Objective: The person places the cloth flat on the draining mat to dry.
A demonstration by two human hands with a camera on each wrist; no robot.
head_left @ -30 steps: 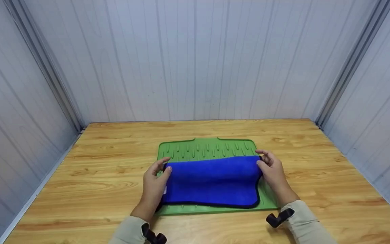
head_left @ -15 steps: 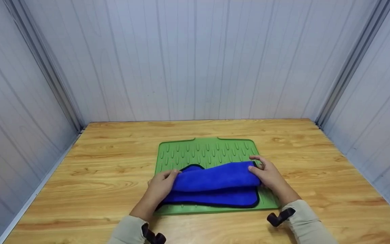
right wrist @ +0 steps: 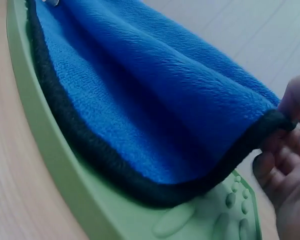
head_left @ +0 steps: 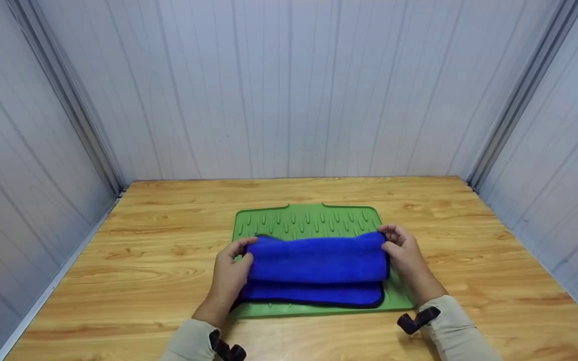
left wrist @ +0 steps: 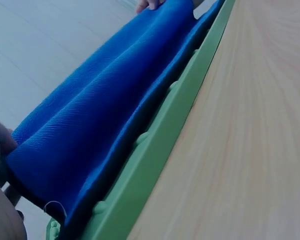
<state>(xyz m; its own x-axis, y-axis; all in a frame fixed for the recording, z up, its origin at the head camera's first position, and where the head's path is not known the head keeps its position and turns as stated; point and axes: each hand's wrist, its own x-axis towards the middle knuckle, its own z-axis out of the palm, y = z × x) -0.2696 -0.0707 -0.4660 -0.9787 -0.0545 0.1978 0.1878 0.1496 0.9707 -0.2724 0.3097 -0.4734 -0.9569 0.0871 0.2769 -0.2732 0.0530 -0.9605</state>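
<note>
A blue plush towel (head_left: 316, 258) with a black bound edge lies folded over on a green ridged mat (head_left: 314, 215). Its near edge rests along the mat's front part, and the upper layer is lifted between the hands. My left hand (head_left: 231, 268) pinches the towel's left side between thumb and fingers. At the opposite side my right hand (head_left: 407, 255) pinches the towel by its black edge. In the right wrist view the towel (right wrist: 155, 90) bends up from the mat toward the fingertips. Some fingers are hidden behind the cloth.
The mat lies on a wood-grain table (head_left: 168, 225). Pale panel walls (head_left: 289, 90) enclose the table at the back and both sides. A black strap mount (head_left: 417, 321) sits on each wrist over a light sleeve.
The towel's top layer came down toward the near side, narrowing it into a fold. My left hand went inward over the cloth, then back out to the left corner; the right dipped and rose.
</note>
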